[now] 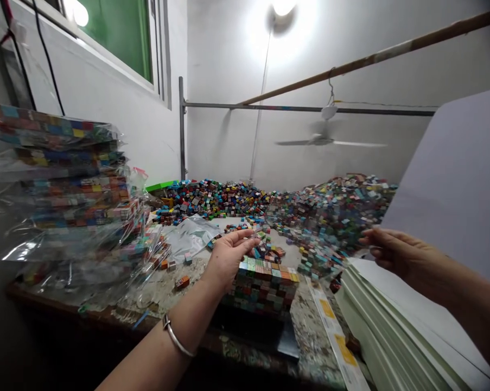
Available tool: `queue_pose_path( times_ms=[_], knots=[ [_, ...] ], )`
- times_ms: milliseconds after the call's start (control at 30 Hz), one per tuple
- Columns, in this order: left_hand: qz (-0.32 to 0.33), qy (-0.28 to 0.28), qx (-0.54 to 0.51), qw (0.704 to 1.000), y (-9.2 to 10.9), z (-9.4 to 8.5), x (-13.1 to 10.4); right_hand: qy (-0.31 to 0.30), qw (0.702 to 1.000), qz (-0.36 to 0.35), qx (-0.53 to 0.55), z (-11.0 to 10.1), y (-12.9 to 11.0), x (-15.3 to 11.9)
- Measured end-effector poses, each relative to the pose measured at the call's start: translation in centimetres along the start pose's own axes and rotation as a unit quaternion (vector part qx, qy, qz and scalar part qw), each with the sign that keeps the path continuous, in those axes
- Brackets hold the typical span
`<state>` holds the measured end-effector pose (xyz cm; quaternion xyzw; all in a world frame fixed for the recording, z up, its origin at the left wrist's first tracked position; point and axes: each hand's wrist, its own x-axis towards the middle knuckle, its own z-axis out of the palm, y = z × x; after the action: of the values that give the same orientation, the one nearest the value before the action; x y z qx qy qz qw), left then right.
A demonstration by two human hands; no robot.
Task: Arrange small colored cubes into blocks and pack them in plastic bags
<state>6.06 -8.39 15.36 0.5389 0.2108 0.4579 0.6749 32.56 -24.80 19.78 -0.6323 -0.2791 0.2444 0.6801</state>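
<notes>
My left hand (227, 259), with a silver bracelet on the wrist, is pinched closed just above a neat block of small printed cubes (265, 290). That block rests on a black board (265, 331) at the table's front edge. Off to the right, my right hand (399, 251) is also closed, fingertips together, above a stack of pale sheets. A hazy, see-through plastic bag (313, 217) seems to stretch between both hands; its edges are blurred. Loose cubes (224, 198) lie heaped behind it.
At left stands a tall stack of cube blocks wrapped in clear plastic (74, 201). An empty plastic bag (193, 234) lies on the table. Pale sheets (383, 320) are stacked at right, beside a white-and-yellow strip (334, 326). A fan (322, 140) hangs from a rail.
</notes>
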Motion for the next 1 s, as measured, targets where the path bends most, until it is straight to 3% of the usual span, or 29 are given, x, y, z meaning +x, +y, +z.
queue_pose_path(
  times_ms=[500, 1000],
  knots=[
    [-0.045, 0.009, 0.024, 0.999, -1.8, -1.2, 3.0, -0.056, 0.997, 0.031, -0.031, 1.4, 1.4, 2.5],
    [-0.043, -0.027, -0.017, 0.999, -2.4, 2.3, 4.6, -0.005, 0.998, 0.059, -0.015, -0.6, 2.2, 3.1]
  ],
)
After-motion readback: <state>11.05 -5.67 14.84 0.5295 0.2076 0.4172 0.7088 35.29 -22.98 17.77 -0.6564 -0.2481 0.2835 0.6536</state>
